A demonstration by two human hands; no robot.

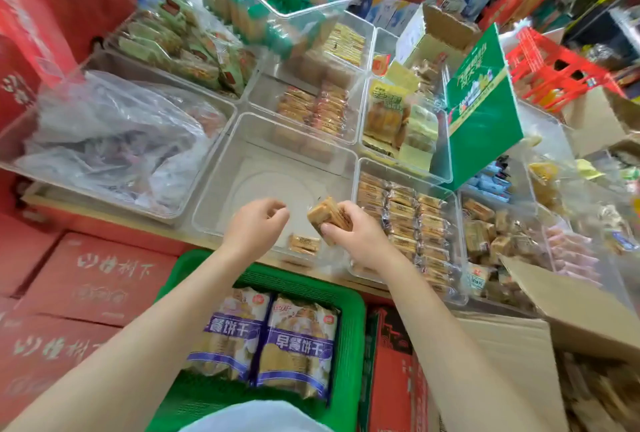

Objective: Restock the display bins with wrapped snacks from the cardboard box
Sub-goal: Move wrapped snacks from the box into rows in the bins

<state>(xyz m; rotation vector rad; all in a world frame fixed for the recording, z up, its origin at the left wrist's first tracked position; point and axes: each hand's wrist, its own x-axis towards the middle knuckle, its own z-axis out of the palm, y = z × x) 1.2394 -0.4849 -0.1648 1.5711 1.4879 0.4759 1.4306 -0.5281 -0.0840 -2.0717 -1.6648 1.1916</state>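
Observation:
My right hand [353,234] grips a small stack of wrapped tan snacks [327,217] over the near right corner of a clear, almost bare display bin [242,154]. One wrapped snack [304,244] lies on that bin's floor just below the stack. My left hand [258,223] hovers over the bin's front edge with its fingers loosely curled and nothing in them. The cardboard box [568,310] stands open at the lower right, with more wrapped snacks [602,393] showing inside it.
The bin to the right [453,223] holds rows of wrapped snacks [412,220]. Other clear bins around are filled with packets, and one on the left holds crumpled plastic bags [110,140]. A green basket [353,345] with two purple packs sits below my arms. Red cartons [86,279] stack at the left.

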